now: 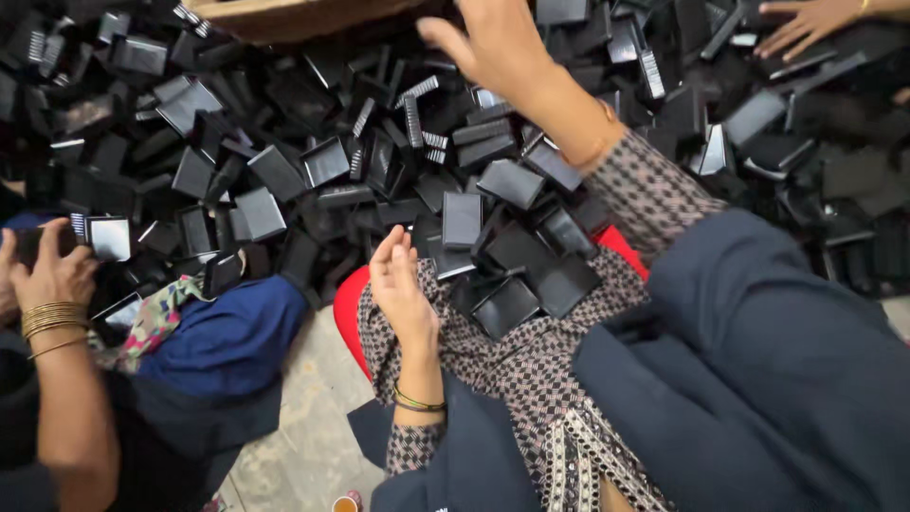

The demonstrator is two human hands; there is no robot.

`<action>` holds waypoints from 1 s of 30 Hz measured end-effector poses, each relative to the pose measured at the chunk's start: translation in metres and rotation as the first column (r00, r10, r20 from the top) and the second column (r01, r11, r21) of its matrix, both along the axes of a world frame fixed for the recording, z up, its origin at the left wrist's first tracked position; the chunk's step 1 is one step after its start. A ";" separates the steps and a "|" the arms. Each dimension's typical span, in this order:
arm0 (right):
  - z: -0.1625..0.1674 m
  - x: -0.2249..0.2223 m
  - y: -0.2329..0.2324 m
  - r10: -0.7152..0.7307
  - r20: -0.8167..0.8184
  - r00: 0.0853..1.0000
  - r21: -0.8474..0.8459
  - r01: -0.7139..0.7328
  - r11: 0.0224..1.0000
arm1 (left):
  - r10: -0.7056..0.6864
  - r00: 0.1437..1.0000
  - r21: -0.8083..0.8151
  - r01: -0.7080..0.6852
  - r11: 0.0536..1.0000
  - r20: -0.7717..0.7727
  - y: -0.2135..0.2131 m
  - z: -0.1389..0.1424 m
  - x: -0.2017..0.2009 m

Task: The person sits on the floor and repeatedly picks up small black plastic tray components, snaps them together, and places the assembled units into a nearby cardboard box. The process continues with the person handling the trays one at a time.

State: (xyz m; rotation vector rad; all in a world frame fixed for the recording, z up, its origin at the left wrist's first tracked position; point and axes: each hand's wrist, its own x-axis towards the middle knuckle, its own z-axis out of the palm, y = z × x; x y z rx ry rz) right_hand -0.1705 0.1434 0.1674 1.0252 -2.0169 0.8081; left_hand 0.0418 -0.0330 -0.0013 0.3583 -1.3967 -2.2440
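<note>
- A small heap of black flat boxes is seen gathered in the person's lap, on patterned cloth, near the middle of the scene.
- The left hand is laid just left of that heap, palm turned inward and fingers loosely spread; nothing is held in it, and the nearest box is touched or almost touched at the fingertips.
- Thin bangles are worn on the left wrist.
- The right hand is stretched far forward over the big pile, fingers open wide; whether a box is pinched beneath it cannot be told, since the fingertips are cut off by the top edge.
- The big pile of black boxes and lids is spread across the whole far side, from left to right.
- A brown cardboard edge is seen at the far top, left of the right hand.
- A red seat is glimpsed beneath the lap.
- At the near left, another person's hand with gold bangles is closed around a box.
- At the far right, a third hand is rested on the pile.
</note>
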 end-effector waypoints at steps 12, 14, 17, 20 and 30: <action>-0.219 0.040 0.050 -0.520 0.321 0.792 0.663 0.204 0.720 | -0.184 0.976 0.243 0.153 0.958 0.112 0.013 -0.072 -0.008; -0.220 0.031 0.052 -0.456 0.409 0.790 0.626 0.121 0.771 | -0.224 0.966 0.264 0.185 0.947 0.125 0.015 -0.072 -0.005; -0.209 0.035 0.069 -0.403 0.491 0.772 0.521 0.110 0.846 | -0.186 0.971 0.260 0.144 0.955 0.147 0.004 -0.067 0.008; -0.179 0.062 0.082 -0.301 0.354 0.885 0.179 0.252 0.951 | -0.183 0.967 0.258 0.135 0.957 0.175 -0.001 -0.053 0.012; -0.193 0.173 0.048 0.169 0.845 0.507 -0.218 0.037 0.975 | -0.337 0.839 0.335 0.494 0.802 -0.428 0.023 0.003 -0.013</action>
